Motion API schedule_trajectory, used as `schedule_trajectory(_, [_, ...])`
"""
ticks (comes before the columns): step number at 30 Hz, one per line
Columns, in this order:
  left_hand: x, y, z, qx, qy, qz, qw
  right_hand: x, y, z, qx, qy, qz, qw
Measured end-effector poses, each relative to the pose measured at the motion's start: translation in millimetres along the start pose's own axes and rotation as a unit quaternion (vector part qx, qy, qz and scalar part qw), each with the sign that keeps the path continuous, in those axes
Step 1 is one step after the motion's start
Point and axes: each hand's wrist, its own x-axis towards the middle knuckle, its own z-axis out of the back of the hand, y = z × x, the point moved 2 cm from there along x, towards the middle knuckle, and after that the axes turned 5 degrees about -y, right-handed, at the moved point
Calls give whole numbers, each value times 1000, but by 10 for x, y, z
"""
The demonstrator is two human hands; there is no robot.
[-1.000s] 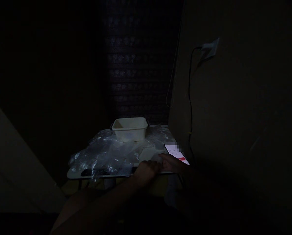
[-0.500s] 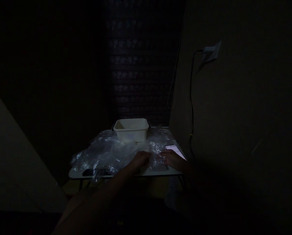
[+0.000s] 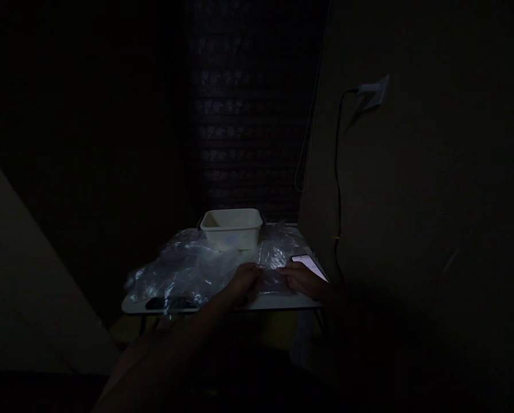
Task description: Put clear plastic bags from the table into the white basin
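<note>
A clear plastic bag (image 3: 276, 282) is stretched between my two hands above the front right of a small white table (image 3: 134, 306). My left hand (image 3: 246, 277) is closed on its left edge. On the other side, my right hand (image 3: 295, 275) pinches the bag's right edge. Crumpled clear plastic bags (image 3: 175, 269) lie in a heap left of my hands. Just beyond my right hand is a phone (image 3: 309, 266) with a lit screen, partly covered by that hand. The dim light hides the finger details.
A white plastic tub (image 3: 235, 235) stands at the back of the table. Behind it hangs a dark blind (image 3: 240, 132) with a thin cord. A black cable (image 3: 337, 172) runs down the right wall from an outlet (image 3: 372, 94).
My left hand has shifted slightly left and up, and the right fingers have moved a little left. The plastic bag between them lies flatter, its lower edge a little higher.
</note>
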Motion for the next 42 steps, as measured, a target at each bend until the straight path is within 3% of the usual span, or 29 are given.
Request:
schedule_trajectory(18, [-105, -170, -32, -100, 38, -5, 994, 9, 0, 7, 33, 17, 11, 999])
schedule_trajectory(23, [-72, -175, 13, -45, 12, 4, 999, 45, 14, 73, 48, -8, 10, 999])
schedule_trajectory(30, [55, -51, 52, 99, -52, -31, 993, 72, -62, 189, 48, -47, -64, 996])
schedule_trajectory(34, [98, 52, 85, 282, -78, -83, 953, 105, -155, 232, -79, -113, -13, 990])
schedule_trajectory(36, [79, 69, 99, 347, -81, -123, 926, 123, -174, 244, -207, -168, 30, 963])
schedule_trajectory(39, [-19, 62, 57, 475, -14, -213, 854, 127, -165, 189, -429, -195, 134, 871])
schedule_trajectory(42, [-154, 99, -19, 614, 92, -229, 750, 87, -211, 49, -580, -106, 208, 781])
